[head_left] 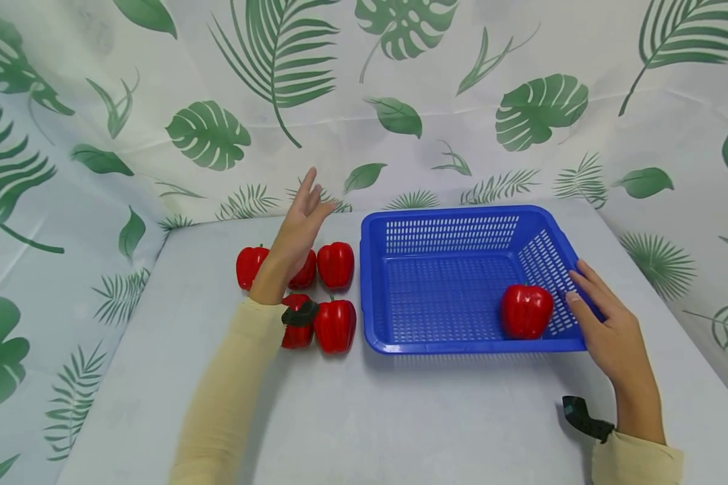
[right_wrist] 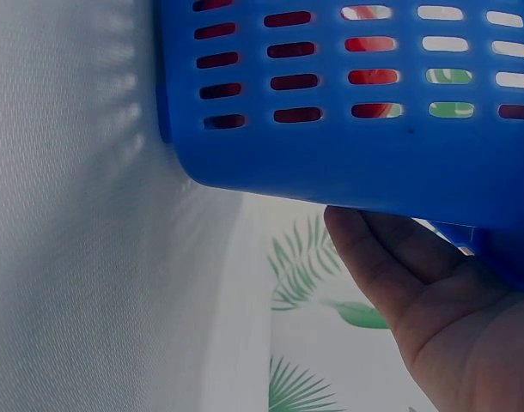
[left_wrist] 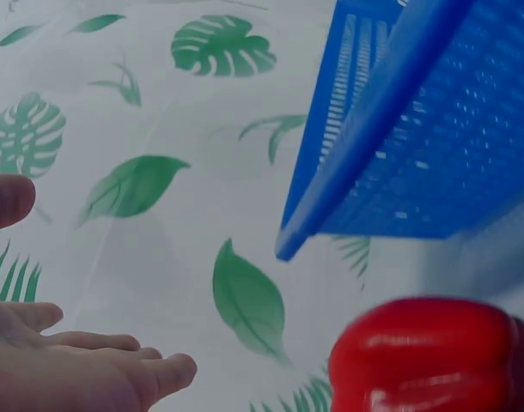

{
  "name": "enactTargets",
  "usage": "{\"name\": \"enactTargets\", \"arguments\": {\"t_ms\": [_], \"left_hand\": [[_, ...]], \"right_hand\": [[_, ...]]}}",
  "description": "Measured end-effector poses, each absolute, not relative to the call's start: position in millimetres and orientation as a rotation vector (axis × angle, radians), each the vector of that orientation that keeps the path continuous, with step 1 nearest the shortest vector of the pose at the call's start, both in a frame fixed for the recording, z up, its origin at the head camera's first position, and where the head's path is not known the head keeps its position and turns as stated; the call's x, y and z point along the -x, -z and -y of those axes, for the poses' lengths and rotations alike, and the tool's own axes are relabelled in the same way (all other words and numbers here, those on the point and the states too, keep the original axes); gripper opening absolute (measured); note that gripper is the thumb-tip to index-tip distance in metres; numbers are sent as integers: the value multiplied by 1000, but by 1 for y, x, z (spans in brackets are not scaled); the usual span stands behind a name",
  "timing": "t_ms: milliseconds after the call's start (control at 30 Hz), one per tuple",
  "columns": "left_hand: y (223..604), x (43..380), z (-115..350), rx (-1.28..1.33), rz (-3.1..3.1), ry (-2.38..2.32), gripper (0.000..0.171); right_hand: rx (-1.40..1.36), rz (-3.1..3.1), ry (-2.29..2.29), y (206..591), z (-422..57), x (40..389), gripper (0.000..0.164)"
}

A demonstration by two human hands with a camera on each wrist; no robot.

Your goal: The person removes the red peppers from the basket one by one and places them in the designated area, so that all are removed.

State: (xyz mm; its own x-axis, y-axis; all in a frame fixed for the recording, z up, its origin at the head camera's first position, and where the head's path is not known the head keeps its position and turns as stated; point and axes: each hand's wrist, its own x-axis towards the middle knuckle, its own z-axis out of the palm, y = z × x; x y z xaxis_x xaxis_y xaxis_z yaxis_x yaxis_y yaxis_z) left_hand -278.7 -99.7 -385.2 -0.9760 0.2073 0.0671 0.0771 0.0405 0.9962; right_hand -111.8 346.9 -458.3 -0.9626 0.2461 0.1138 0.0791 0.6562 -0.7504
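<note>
My left hand is raised over several red bell peppers on the left, its fingers extended and nothing in its hold. One bell pepper sits by the basket's left side, another in front of it; the left forearm partly hides others. In the left wrist view the hand is apart from a bell pepper. My right hand holds the right rim of a blue plastic basket, fingertips touching its outside. Inside the basket, at its front right, lies one bell pepper.
A pale table bears the basket and the loose peppers. White cloth with green leaf prints rises behind and along both sides. Dark wrist-worn pieces stick out near both sleeves.
</note>
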Motion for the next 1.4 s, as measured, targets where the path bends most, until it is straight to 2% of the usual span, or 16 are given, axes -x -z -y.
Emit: {"name": "enactTargets", "arguments": {"t_ms": [567, 867, 1400], "left_hand": [[387, 274, 33, -406, -2053, -2104, 81], [390, 271, -1, -558, -1913, -2123, 80], [398, 265, -51, -577, -1919, -1957, 77]], "right_hand": [[307, 2681, -1213, 458, -347, 111, 60], [298, 2660, -1221, 460, -346, 109, 60], [267, 2648, -1207, 457, -346, 109, 59]]}}
